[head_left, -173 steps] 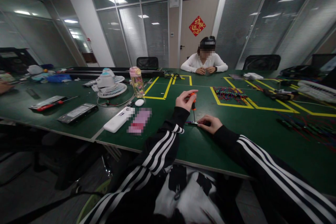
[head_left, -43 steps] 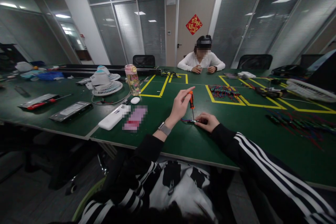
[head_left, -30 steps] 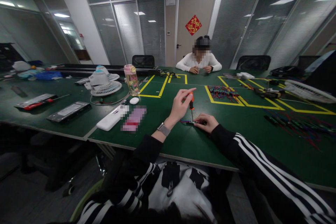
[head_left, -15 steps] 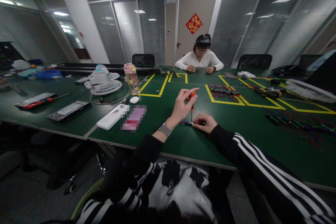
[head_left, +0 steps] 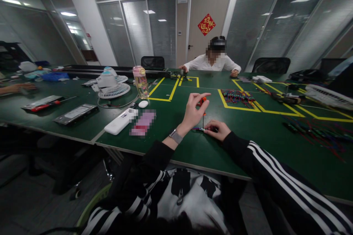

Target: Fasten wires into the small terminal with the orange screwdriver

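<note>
An orange-and-black screwdriver (head_left: 203,102) stands upright in front of me, its thin shaft pointing straight down. My left hand (head_left: 192,112) is closed round its handle, thumb and fingers near the top. Beneath the tip lies a small circuit board (head_left: 200,129) with thin wires coming off its left side. My right hand (head_left: 218,130) pinches the board's right end against the green table (head_left: 182,154). Part of the board is hidden by the fingers.
Bundles of wired boards lie at right, some inside yellow tape (head_left: 242,108). On the left are a bottle (head_left: 141,82), white fans (head_left: 113,90), a white power bank (head_left: 120,122), a hard drive (head_left: 75,114) and a red screwdriver (head_left: 48,106). Across sits a person (head_left: 216,62).
My hands stay in place on the screwdriver and board, with slight finger movement. The person opposite has spread their hands apart. Another person's hand has appeared at the far left.
</note>
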The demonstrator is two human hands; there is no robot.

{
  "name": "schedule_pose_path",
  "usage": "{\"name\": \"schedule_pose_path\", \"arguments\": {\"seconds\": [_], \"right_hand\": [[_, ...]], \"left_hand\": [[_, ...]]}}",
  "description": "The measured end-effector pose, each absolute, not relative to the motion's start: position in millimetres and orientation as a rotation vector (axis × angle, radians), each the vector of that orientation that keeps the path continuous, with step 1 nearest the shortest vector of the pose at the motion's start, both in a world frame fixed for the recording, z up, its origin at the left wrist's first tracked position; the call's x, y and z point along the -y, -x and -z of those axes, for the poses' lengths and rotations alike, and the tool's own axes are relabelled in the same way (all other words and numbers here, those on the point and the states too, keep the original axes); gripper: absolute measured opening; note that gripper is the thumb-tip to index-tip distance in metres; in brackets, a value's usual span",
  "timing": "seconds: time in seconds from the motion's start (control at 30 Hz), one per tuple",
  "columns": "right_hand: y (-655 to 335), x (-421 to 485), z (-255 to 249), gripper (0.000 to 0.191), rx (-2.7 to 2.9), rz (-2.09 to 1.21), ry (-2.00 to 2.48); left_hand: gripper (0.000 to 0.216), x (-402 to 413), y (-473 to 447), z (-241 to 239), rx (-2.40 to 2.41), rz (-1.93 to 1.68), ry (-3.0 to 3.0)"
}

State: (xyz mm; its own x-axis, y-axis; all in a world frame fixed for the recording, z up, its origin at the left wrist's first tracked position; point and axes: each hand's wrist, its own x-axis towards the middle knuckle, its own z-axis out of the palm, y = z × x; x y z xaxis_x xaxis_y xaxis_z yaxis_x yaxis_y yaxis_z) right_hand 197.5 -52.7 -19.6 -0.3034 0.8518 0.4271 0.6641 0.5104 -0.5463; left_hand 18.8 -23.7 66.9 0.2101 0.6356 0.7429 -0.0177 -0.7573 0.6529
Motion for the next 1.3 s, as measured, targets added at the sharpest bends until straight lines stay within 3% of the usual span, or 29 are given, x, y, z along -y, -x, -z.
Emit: {"name": "schedule_pose_path", "arguments": {"seconds": [0.2,0.5,0.73,0.93,1.3], "right_hand": [[-198,53,20,0.024,2.064,-0.345,1.248],[-199,53,20,0.023,2.063,-0.325,1.234],[-200,51,22,0.024,2.063,-0.338,1.244],[-201,52,21,0.024,2.068,-0.345,1.258],[-202,48,31,0.024,2.020,-0.328,1.238]], "left_hand": [[0.035,20,-24,-62,-0.366,-1.478,-1.791],[0.025,26,-22,-62,-0.605,-1.748,-2.005],[0.035,20,-25,-60,-0.435,-1.569,-1.887],[0.026,22,-23,-62,-0.552,-1.680,-1.954],[0.032,18,-25,-59,-0.421,-1.560,-1.791]]}}
